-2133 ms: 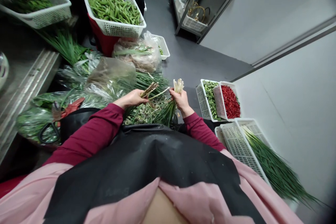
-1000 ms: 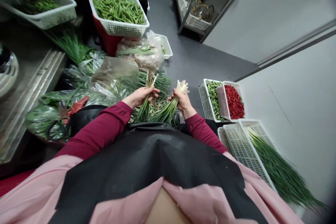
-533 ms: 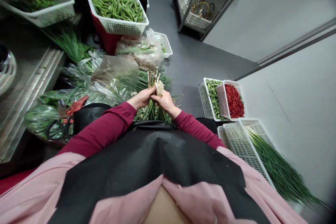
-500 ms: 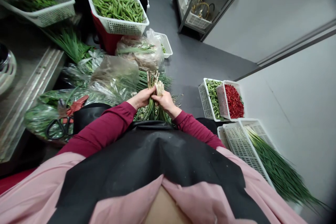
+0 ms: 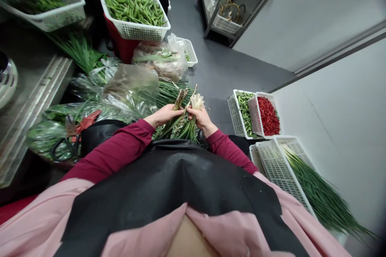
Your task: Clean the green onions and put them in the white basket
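Note:
My left hand [image 5: 164, 115] is closed round a small bunch of chives with brownish root ends [image 5: 181, 98], held over my lap. My right hand [image 5: 202, 117] grips a second bunch of chives with clean white ends [image 5: 197, 102]. The two bunches sit close together, their green stalks crossing below my hands. Under them lies a heap of trimmings and loose chives [image 5: 171, 93]. A black apron [image 5: 169, 184] covers my lap.
A white basket of green pods [image 5: 132, 8] stands on a red bucket ahead. Plastic bags of greens [image 5: 129, 88] and scissors [image 5: 68, 148] lie at the left. At the right are baskets of red chillies [image 5: 267, 114], green beans [image 5: 243, 110] and long chives [image 5: 316, 192].
My hands were pressed together round one bundle half a second ago; now they have drawn slightly apart, each with its own bunch, and the right hand has moved right.

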The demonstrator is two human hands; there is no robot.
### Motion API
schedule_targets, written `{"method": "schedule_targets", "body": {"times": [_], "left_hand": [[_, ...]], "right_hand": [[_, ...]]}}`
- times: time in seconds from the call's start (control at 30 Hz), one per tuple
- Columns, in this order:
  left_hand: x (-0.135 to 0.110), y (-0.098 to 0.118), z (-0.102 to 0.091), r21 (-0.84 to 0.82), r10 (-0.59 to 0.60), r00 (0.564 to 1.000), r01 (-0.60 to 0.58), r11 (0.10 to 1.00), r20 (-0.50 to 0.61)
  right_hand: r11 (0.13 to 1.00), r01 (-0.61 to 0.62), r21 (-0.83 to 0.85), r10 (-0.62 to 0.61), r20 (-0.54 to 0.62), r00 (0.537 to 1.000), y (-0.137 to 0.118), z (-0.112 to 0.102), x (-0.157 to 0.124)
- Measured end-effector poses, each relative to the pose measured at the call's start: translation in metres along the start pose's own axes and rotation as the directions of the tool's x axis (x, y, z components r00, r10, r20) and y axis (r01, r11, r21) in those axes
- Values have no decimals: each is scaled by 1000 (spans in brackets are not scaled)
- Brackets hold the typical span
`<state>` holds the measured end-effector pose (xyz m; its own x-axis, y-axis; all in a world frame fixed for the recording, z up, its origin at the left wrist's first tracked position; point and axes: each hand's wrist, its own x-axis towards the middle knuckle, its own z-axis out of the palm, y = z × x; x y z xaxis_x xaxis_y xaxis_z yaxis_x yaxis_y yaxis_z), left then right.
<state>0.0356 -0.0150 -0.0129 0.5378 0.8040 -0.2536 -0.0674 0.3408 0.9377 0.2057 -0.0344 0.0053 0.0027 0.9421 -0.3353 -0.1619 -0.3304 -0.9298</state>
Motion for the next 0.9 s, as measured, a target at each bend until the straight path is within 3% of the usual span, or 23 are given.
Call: {"method": "schedule_targets", "body": {"times": [0.23, 0.37, 0.57, 0.73, 0.8, 0.9], "left_hand": [[-1, 7, -1, 136, 29, 999, -24, 990, -36], [-4, 14, -3, 96, -11, 1000, 12, 995, -11], [-13, 18, -15, 106, -62, 992, 50, 993, 113], [-18, 18, -28, 61, -69, 992, 63, 996, 104], [-18, 19, -31, 27, -69, 995, 67, 997, 79], [-18, 18, -32, -21, -71, 996, 72, 997, 49]], "right_hand": [[990, 70, -124, -69, 16, 998, 4, -8, 1], [984, 110, -143, -130, -135, 982, -2, -19, 8], [959, 253, -131, -285, -445, 849, -41, -62, 31], [935, 301, -186, -350, -610, 711, -64, -101, 47], [938, 251, -238, -344, -558, 755, -59, -105, 45], [925, 148, -348, -263, -310, 914, -40, -92, 33]]}}
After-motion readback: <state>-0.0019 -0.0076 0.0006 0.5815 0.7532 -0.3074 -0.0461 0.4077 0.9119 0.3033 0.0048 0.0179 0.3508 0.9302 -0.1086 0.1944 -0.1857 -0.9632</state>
